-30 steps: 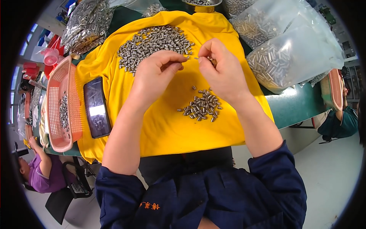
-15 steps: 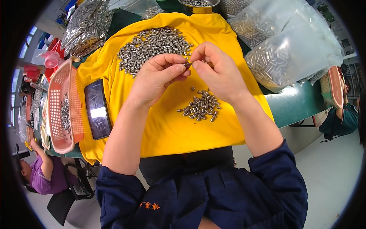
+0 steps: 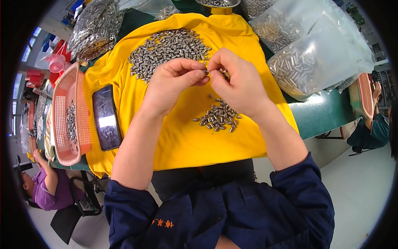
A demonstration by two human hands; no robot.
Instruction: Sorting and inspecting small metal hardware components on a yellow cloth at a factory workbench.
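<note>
Roughly centred, a yellow cloth [image 3: 182,137] covered the green table [image 3: 323,112]. Behind it on the right lay clear plastic bags [image 3: 315,54] stuffed w/ small metal cylinders; another such bag [image 3: 93,29] sat at far left. A pink mesh basket [image 3: 62,120] stood at the cloth's left edge, w/ a dark phone [image 3: 106,117] just beside it on the cloth. A big heap of metal pins [image 3: 168,47] lay at the cloth's far side, a smaller pile [image 3: 219,116] nearer the person. Above & between those piles, left hand [image 3: 172,85] & right hand [image 3: 238,81] met fingertip to fingertip, both pinching one small metal pin [image 3: 206,72], other fingers curled in. Pin was mostly hidden by the fingers.
</note>
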